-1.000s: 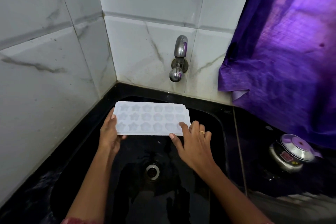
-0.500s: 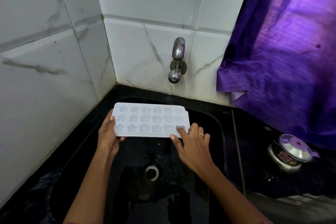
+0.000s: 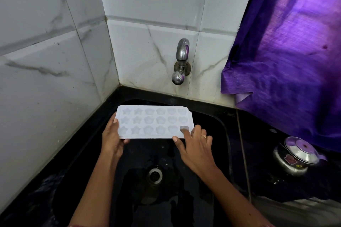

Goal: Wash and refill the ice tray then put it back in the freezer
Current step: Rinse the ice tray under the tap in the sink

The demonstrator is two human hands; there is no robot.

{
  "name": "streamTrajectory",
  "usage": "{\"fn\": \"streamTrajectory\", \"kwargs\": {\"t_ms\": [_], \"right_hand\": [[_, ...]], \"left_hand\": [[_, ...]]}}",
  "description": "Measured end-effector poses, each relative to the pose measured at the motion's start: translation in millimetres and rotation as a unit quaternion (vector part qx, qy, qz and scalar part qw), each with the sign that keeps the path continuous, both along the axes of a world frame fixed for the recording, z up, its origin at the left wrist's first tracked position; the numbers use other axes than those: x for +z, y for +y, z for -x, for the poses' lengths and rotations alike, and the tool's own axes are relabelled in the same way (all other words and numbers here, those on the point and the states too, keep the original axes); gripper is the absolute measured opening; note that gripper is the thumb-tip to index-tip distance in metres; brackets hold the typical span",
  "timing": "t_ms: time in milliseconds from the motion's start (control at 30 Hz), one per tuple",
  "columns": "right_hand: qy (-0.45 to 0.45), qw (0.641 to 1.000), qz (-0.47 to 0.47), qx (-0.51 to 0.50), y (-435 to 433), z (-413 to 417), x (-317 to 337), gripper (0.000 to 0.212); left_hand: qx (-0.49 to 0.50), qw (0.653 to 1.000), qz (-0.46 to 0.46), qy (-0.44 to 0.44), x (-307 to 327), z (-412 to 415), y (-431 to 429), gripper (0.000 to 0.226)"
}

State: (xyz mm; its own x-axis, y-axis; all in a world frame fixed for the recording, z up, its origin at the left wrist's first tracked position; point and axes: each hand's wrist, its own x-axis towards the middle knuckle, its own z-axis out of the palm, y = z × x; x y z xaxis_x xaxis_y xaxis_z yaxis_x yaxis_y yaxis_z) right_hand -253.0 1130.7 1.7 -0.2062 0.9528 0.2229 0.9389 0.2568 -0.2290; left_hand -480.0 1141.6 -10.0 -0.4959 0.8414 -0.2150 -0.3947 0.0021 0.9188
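A white ice tray (image 3: pixel 155 121) with star, flower and heart-shaped cells is held level above the black sink (image 3: pixel 208 162), below and left of the steel tap (image 3: pixel 181 61). My left hand (image 3: pixel 113 141) grips the tray's left end, thumb on top and fingers underneath. My right hand (image 3: pixel 196 148) is at the tray's near right corner, with the index fingertip pressed into the last heart cell and the thumb under the front edge. No water runs from the tap.
White marble-look tiles close the left and back walls. A purple curtain (image 3: pixel 284 57) hangs at the right over the black counter. A steel pot with a lid (image 3: pixel 297 155) stands on the counter right of the sink. The drain (image 3: pixel 155 175) lies below the tray.
The tray has stayed in place over the sink. My right index finger has moved from the tray's edge into the near right corner cell.
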Motion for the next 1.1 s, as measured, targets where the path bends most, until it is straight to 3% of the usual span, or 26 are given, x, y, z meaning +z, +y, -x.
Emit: {"fn": "streamTrajectory", "kwargs": {"t_ms": [200,333,467,767,933,1100], "right_hand": [[-0.016,0.999,0.028,0.009,-1.0,-3.9,2.9,0.076],[0.037,0.998,0.044,0.011,2.4,-5.2,6.0,0.060],[0.033,0.998,0.017,0.050,-0.7,-0.2,11.0,0.072],[-0.033,0.996,0.012,0.078,2.6,8.8,8.7,0.063],[-0.026,0.995,0.031,0.094,2.7,5.0,10.1,0.043],[-0.018,0.996,0.025,0.083,3.3,2.2,8.3,0.041]], "left_hand": [[0.001,1.000,0.002,-0.002,-2.2,-2.2,-0.6,0.034],[0.006,1.000,0.006,-0.008,-3.0,-4.0,-1.7,0.034],[0.006,1.000,0.002,-0.003,0.9,-5.4,-0.4,0.033],[-0.005,1.000,0.001,-0.005,-3.5,-6.3,1.6,0.036],[-0.009,1.000,0.001,0.008,-5.2,-4.4,2.5,0.036],[-0.010,1.000,0.000,0.005,-7.1,-4.5,2.1,0.036]]}}
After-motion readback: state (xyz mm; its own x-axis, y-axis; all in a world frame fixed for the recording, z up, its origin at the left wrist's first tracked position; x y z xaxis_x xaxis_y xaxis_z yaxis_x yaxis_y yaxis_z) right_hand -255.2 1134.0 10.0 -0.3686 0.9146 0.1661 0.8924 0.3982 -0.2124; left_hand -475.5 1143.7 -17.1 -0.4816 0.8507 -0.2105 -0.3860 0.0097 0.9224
